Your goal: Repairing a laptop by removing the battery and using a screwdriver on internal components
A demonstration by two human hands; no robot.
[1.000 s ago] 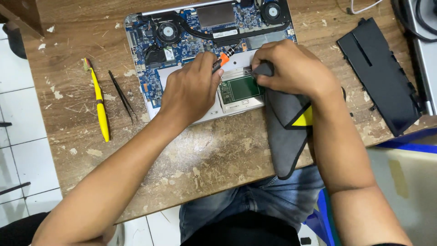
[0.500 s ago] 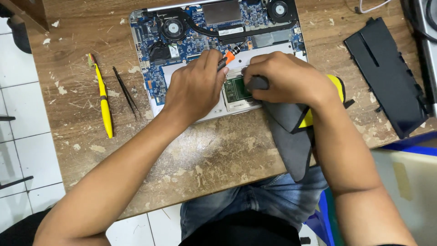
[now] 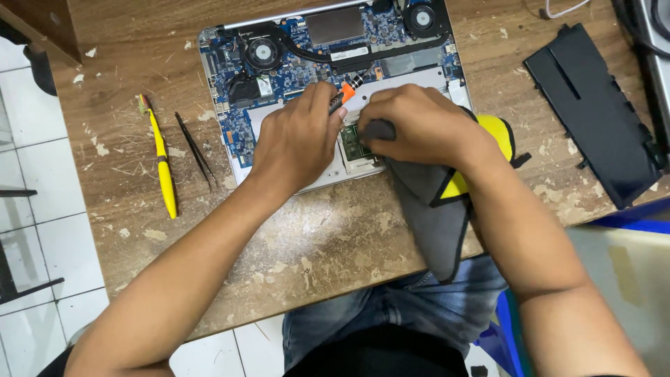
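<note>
Nearest to us a grey and yellow cloth (image 3: pixel 436 209) hangs over the front edge of the worn wooden bench (image 3: pixel 314 237), its long axis running from that edge up toward the opened laptop (image 3: pixel 279 91). Our right hand (image 3: pixel 419 126) presses the cloth's far end onto a small green board (image 3: pixel 356 143) inside the laptop, fingers curled together over the fabric. Just beside it our left hand (image 3: pixel 296 139) pinches a black screwdriver with an orange collar (image 3: pixel 344 93); its shaft slants up and to the right, tip over the grey strip below the blue mainboard. Left of the laptop lie black tweezers (image 3: pixel 197 150) and a yellow tool (image 3: pixel 162 164), both lengthwise front to back. Far right rests a flat black battery pack (image 3: pixel 600 112).
</note>
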